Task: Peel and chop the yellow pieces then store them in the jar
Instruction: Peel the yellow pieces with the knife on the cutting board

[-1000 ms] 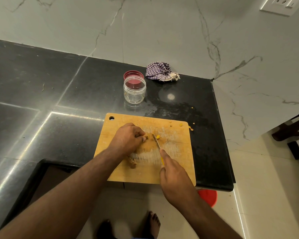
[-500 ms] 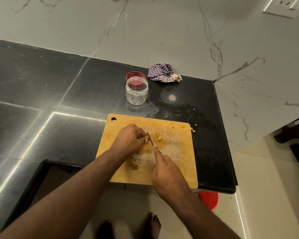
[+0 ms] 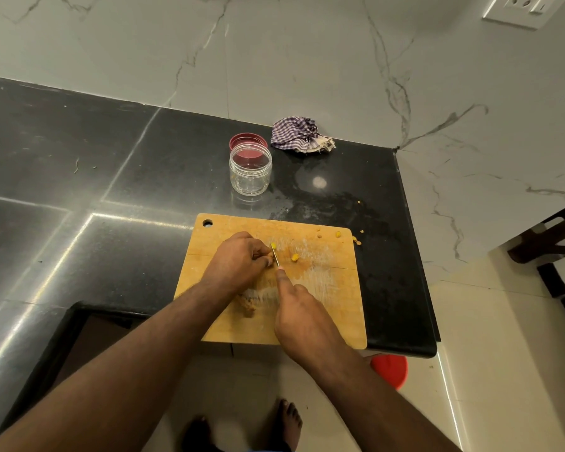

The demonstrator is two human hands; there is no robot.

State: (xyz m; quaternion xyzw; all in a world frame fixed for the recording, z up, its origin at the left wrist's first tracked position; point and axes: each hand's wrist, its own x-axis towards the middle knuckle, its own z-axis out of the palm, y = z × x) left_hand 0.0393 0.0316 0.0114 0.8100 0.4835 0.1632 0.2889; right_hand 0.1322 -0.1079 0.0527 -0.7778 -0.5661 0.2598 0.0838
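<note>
1. The left hand is curling its fingers round a small yellow piece on the cutting board, pinning it down, likely so it cannot roll under the blade.
2. The right hand is gripping the knife, its handle hidden in the palm and the index finger lying along the back of the blade, which probably steadies such fine cuts.
3. The blade is standing just beside the left fingertips, so the cutting is happening very close to them; a slip there is the risk.
4. 1 cut yellow bit is lying to the right of the blade, and 2 more scraps are sitting near the board's far right corner.
5. A brownish heap of peelings is lying under the left wrist, apparently pushed aside.
6. The jar is standing open and looking empty beyond the board, its red lid just behind it, presumably waiting for the chopped pieces.
7. A checked cloth is lying by the wall.
</note>
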